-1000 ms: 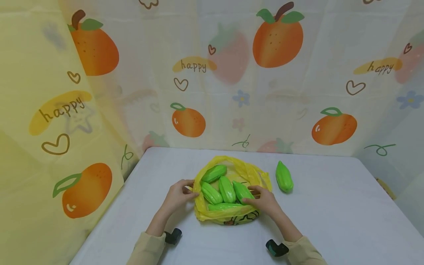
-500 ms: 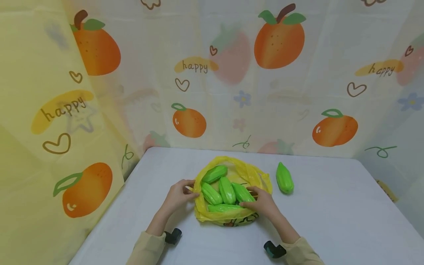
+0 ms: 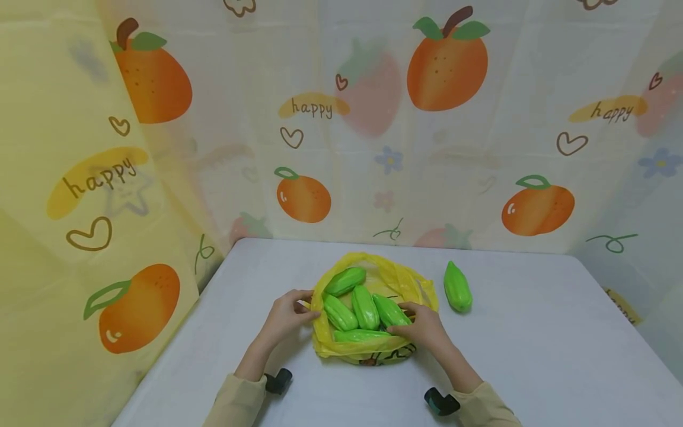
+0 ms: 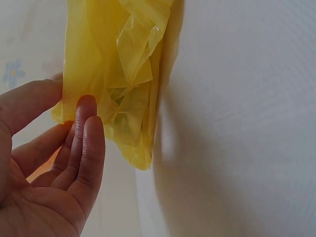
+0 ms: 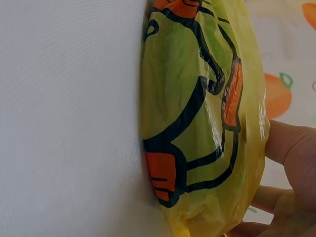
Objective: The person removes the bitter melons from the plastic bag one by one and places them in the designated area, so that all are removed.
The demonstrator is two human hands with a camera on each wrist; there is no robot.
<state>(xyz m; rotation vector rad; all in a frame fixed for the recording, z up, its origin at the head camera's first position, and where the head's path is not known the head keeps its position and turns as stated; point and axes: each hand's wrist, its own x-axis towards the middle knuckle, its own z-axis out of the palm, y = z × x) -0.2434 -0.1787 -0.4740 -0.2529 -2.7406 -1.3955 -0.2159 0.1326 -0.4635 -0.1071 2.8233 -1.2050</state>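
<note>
Soft, diffuse and rather dim light fills the head view, with a warm yellow cast on the left of the backdrop (image 3: 347, 155) and a cooler grey on the right. The green vegetables (image 3: 365, 307) carry small glossy highlights, and faint, soft-edged shadow lies on the desk (image 3: 533, 344) beside the left forearm (image 3: 255, 357). The left wrist view is darker and low in contrast: a broad blurred shadow falls beside the yellow bag (image 4: 106, 49), and the backdrop is out of focus. In the right wrist view, whitish glare streaks the bag's plastic.
</note>
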